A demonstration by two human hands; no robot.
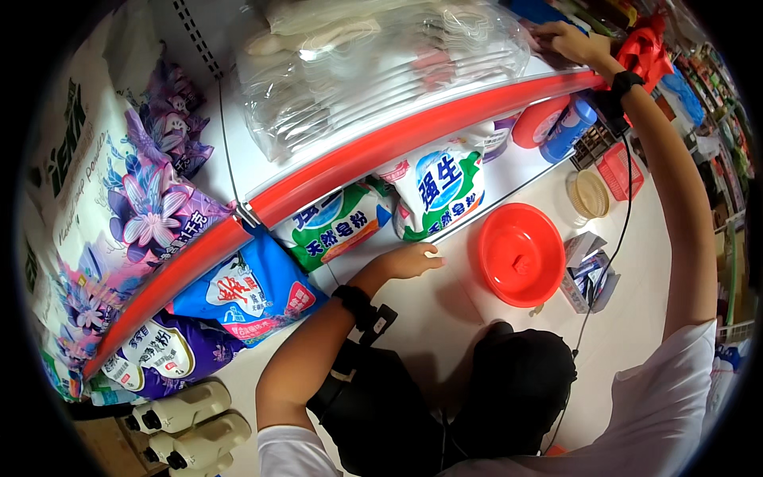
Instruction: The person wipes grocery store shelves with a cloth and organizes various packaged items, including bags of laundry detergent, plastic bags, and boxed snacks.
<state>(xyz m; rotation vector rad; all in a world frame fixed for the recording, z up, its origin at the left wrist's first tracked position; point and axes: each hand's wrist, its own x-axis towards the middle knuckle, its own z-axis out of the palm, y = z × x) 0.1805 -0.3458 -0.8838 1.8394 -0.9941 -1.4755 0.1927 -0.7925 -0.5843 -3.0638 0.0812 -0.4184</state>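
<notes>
My left hand [409, 261] hangs low in front of the bottom shelf, its fingers loosely bent and apart with nothing seen in them. Closest to it is a white and green bag of washing powder [439, 191], with a similar bag [338, 226] lying to its left. My right hand [574, 45] reaches onto the upper shelf at the far right, fingers stretched toward the end of a clear plastic pack [381, 71] of stacked pale items. Its fingertips are partly lost against the clutter there, and I cannot tell whether they touch the pack.
A red plastic basin [520, 254] stands on the floor, beside an open box [590, 274], a yellowish tub [588, 195] and a red basket [624, 171]. The red shelf edge [429, 119] curves across. Beige jugs [187, 407] lie lower left. A black cable [608, 262] hangs from my right wrist.
</notes>
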